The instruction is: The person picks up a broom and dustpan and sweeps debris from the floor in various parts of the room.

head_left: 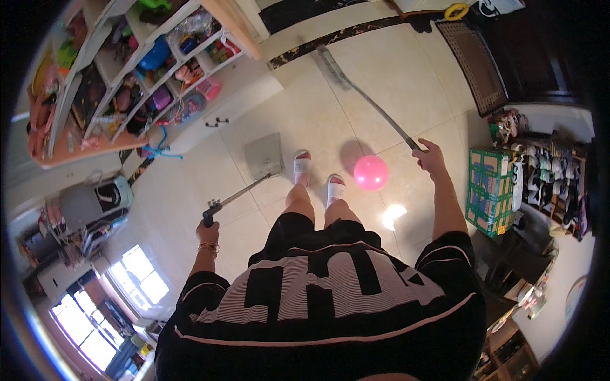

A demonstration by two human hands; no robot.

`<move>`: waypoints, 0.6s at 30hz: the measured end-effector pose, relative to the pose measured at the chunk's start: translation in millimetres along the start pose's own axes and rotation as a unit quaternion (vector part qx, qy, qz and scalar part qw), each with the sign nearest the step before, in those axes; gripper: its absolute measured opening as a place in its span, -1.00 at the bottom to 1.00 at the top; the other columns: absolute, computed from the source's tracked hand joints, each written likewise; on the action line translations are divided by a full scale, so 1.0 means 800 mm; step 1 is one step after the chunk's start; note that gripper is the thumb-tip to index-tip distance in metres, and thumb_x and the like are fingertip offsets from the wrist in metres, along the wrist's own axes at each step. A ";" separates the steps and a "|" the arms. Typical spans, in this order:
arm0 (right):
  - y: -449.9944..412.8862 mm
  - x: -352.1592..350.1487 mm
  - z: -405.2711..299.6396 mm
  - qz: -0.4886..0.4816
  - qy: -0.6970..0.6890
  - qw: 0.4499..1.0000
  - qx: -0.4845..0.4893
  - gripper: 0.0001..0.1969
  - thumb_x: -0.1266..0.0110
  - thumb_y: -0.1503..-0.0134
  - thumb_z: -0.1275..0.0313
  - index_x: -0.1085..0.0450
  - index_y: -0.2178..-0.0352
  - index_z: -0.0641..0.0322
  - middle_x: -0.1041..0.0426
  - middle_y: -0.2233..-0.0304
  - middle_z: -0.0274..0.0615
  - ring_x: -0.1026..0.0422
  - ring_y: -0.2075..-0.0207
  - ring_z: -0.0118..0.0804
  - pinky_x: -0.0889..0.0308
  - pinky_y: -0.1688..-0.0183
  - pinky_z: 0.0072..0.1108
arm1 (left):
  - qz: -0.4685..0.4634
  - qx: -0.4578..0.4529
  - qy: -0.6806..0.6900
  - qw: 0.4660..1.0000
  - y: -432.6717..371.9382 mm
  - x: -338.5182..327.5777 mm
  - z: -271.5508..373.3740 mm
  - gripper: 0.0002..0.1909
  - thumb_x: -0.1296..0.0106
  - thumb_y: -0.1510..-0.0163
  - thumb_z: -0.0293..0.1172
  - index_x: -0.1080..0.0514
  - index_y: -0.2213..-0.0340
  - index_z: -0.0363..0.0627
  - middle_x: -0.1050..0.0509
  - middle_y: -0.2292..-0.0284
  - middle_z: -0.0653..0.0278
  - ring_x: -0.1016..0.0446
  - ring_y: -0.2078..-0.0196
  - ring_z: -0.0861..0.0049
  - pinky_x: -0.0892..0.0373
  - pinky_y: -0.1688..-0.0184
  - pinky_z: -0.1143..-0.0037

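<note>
My left hand (208,232) is closed around the black grip of a long-handled dustpan (263,155), whose grey pan rests on the tiled floor left of my slippers. On the right, my right hand (430,157) holds the end of a broom's grey handle (381,112). The broom head (333,69) reaches far ahead over the tiles, close to a dark patterned floor strip, and its bristles look blurred. A pink ball (371,172) lies on the floor between my right slipper and my right hand.
A shelf unit (157,83) filled with toys stands at the left. A brown doormat (472,66) lies by a dark door at the upper right. Stacked green boxes (491,190) stand beside a shoe rack (548,176). A blue toy (162,148) hangs near the shelf's corner.
</note>
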State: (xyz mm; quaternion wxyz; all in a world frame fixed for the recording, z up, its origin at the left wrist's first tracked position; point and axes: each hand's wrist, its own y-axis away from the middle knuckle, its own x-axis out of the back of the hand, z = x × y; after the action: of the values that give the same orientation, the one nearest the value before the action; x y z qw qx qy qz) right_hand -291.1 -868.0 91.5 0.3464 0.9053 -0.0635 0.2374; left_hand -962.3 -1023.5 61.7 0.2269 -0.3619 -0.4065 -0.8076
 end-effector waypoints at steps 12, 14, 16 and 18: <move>-0.061 -0.147 0.059 -0.075 0.448 0.890 -0.028 -0.68 0.34 -0.04 0.39 -0.14 0.14 0.19 -0.37 0.35 0.03 -0.36 0.29 -0.05 -0.28 0.26 -0.33 | -0.201 -0.402 -0.340 0.826 -0.061 -0.035 0.284 -0.78 0.02 0.27 -0.34 -0.35 0.48 -0.14 -0.40 0.58 0.06 -0.37 0.47 0.15 -0.30 0.42 0.31; 0.019 -0.149 0.100 -0.110 0.437 0.892 -0.045 -0.62 0.36 -0.05 0.39 -0.02 0.04 -0.02 -0.37 0.36 0.03 -0.37 0.31 -0.06 -0.29 0.33 -0.33 | -0.211 -0.429 -0.342 0.809 -0.073 -0.048 0.302 -0.78 0.03 0.27 -0.35 -0.35 0.48 -0.14 -0.39 0.59 0.05 -0.36 0.47 0.14 -0.29 0.42 0.30; 0.095 -0.151 0.090 -0.143 0.444 0.880 -0.087 -0.58 0.28 0.01 0.48 -0.04 0.05 -0.05 -0.38 0.39 0.03 -0.39 0.36 -0.15 -0.31 0.34 -0.39 | -0.249 -0.424 -0.372 0.787 -0.078 -0.058 0.326 -0.76 0.05 0.28 -0.35 -0.34 0.45 -0.12 -0.38 0.55 0.04 -0.35 0.44 0.13 -0.28 0.37 0.28; 0.141 -0.145 0.065 -0.124 0.353 0.920 -0.119 -0.58 0.21 0.07 0.52 -0.14 0.10 -0.01 -0.38 0.45 0.06 -0.40 0.40 -0.15 -0.31 0.34 -0.41 | -0.258 -0.437 -0.381 0.773 -0.088 -0.067 0.343 -0.76 0.05 0.28 -0.36 -0.35 0.45 -0.12 -0.39 0.55 0.05 -0.36 0.44 0.14 -0.28 0.37 0.28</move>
State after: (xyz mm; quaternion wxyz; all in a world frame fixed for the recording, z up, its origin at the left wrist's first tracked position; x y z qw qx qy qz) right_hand -404.9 -992.7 70.5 0.4778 0.7154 0.1480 0.4878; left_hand -864.8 -754.7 97.3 -0.3462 -0.5814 -0.1406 -0.7228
